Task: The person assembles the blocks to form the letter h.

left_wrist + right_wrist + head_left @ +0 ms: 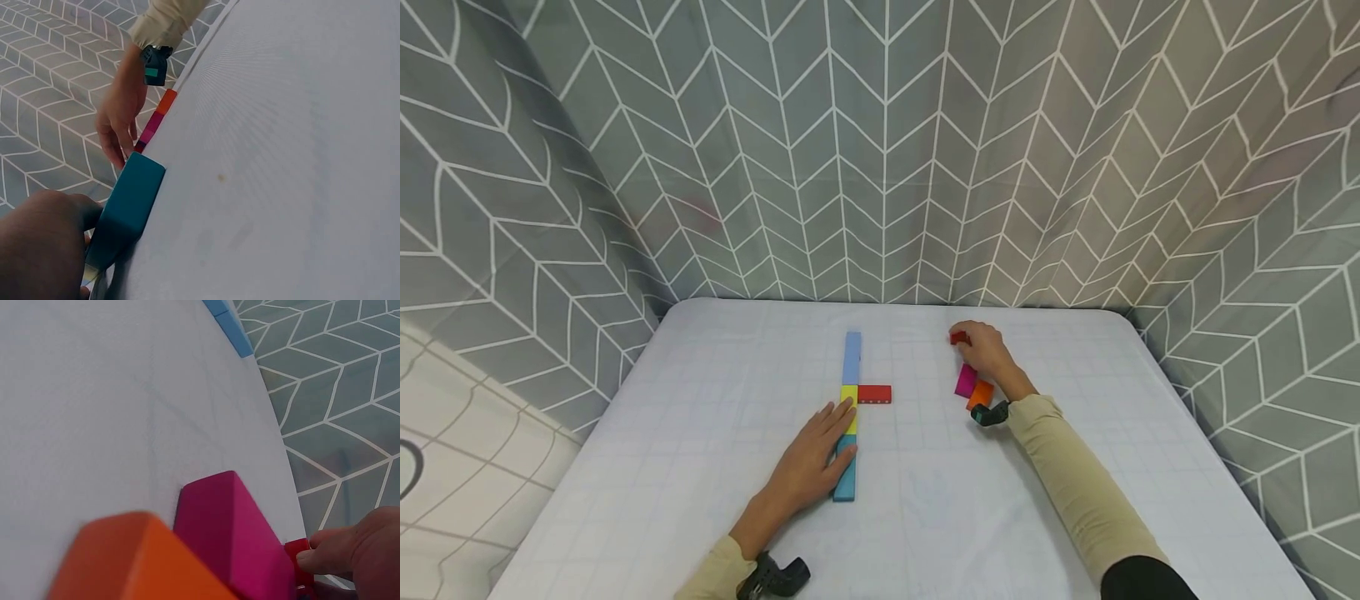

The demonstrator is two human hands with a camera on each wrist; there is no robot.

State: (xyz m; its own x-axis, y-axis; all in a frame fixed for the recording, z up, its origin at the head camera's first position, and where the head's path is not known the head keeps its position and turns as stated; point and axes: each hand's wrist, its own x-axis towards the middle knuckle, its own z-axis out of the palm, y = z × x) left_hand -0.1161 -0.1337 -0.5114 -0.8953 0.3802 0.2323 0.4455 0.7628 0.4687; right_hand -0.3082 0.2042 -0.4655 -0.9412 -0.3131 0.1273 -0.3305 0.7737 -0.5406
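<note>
My left hand (811, 454) lies with extended fingers on a line of blocks, touching the yellow block (849, 392) and the teal block (845, 479). A light blue block (852, 358) continues the line at its far end. From the yellow block's right side a red block (875, 394) sticks out. Over on the right, my right hand (987, 350) pinches a small red block (958, 337); in the right wrist view fingertips hold that red block (299, 559). Nearer than it are a magenta block (966, 381) and an orange block (980, 395).
A white cloth covers the table (917, 533). A grey curtain (880, 167) with white chevron lines hangs behind it and along both sides. Dark devices are strapped to both wrists.
</note>
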